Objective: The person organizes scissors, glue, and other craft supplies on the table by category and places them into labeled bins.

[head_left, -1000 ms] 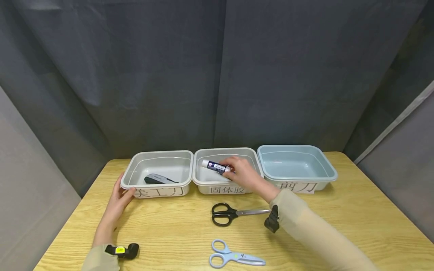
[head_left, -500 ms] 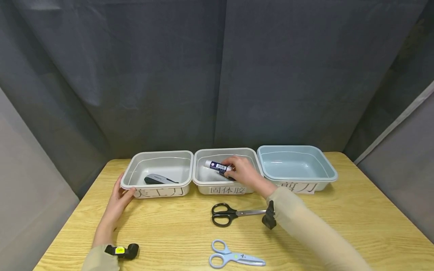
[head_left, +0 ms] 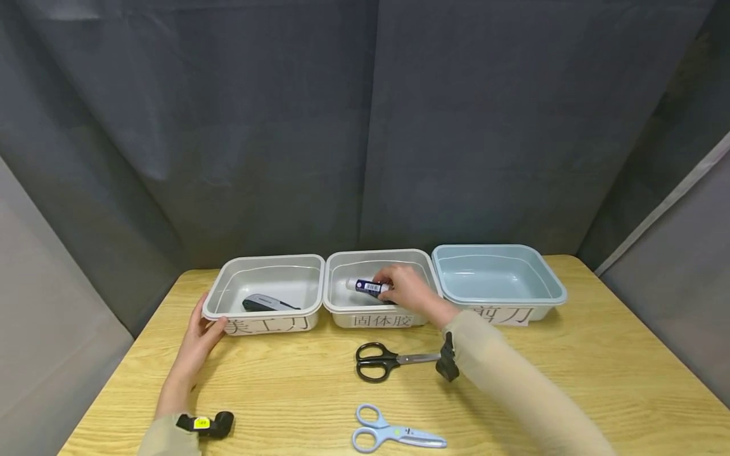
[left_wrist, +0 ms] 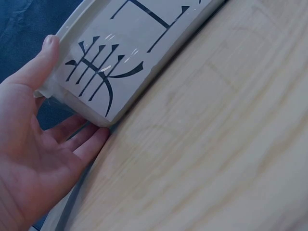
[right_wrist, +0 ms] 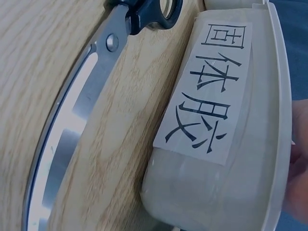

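Note:
In the head view, my right hand (head_left: 407,290) reaches into the middle grey bin (head_left: 379,254) and pinches a dark blue and white glue stick (head_left: 366,287) by its right end. Something dark shows under that end, partly hidden by the fingers. At the far left, my left hand (head_left: 196,342) holds the near-left corner of the left grey bin (head_left: 279,258). The left wrist view has the thumb along the rim and the fingertips at the bin's lower corner (left_wrist: 98,118). A grey and black utility knife (head_left: 267,303) lies inside that bin.
A light blue bin (head_left: 502,303) stands at the right of the row. Black-handled scissors (head_left: 388,361) lie before the middle bin, their blade tip hidden by the right wrist camera. Light blue scissors (head_left: 393,433) lie nearer. Dark curtain (head_left: 285,126) hangs behind the table.
My right hand has lowered the glue stick farther into the middle bin, and its tilt has flattened. My left hand stays on the left bin's corner.

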Demonstrator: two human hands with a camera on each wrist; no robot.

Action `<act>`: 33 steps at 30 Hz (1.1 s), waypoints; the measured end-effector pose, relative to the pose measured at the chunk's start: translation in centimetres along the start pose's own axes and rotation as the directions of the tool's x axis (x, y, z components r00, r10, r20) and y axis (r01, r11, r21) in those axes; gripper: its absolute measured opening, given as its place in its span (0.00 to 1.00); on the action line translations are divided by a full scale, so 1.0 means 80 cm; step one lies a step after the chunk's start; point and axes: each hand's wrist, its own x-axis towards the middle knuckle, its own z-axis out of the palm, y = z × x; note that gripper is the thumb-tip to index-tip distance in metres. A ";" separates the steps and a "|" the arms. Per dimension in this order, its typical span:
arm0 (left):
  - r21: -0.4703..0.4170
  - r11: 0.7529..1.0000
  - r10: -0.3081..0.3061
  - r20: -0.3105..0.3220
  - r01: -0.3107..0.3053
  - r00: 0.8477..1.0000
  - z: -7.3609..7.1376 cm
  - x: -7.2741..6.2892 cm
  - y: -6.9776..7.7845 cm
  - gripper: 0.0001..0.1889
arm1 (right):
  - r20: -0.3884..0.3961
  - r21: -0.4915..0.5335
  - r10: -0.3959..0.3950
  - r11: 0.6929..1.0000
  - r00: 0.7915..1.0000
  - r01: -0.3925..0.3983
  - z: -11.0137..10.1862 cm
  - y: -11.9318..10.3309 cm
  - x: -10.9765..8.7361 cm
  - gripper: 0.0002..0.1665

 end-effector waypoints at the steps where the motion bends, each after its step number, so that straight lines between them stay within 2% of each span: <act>1: 0.004 1.000 0.001 -0.001 -0.001 1.000 0.000 0.000 0.000 0.38 | 0.009 0.000 0.011 1.000 1.000 -0.011 0.000 0.000 0.001 0.15; 8: -0.019 1.000 0.002 -0.001 -0.002 1.000 0.001 0.002 0.002 0.38 | 0.045 0.023 0.064 0.998 0.997 -0.066 0.003 0.003 0.008 0.15; 17: -0.017 1.000 -0.013 -0.010 0.013 1.000 0.000 -0.001 0.000 0.38 | 0.079 0.000 0.093 0.996 0.993 -0.094 0.009 0.008 0.017 0.15; 25: -0.038 0.999 0.027 -0.002 -0.027 1.000 0.000 0.002 0.002 0.37 | 0.119 0.021 0.137 0.990 0.983 -0.141 0.011 0.011 0.023 0.15; 33: -0.033 0.999 0.007 0.006 -0.007 1.000 0.002 0.001 0.004 0.38 | 0.152 -0.008 0.173 0.985 0.973 -0.173 0.010 0.013 0.022 0.17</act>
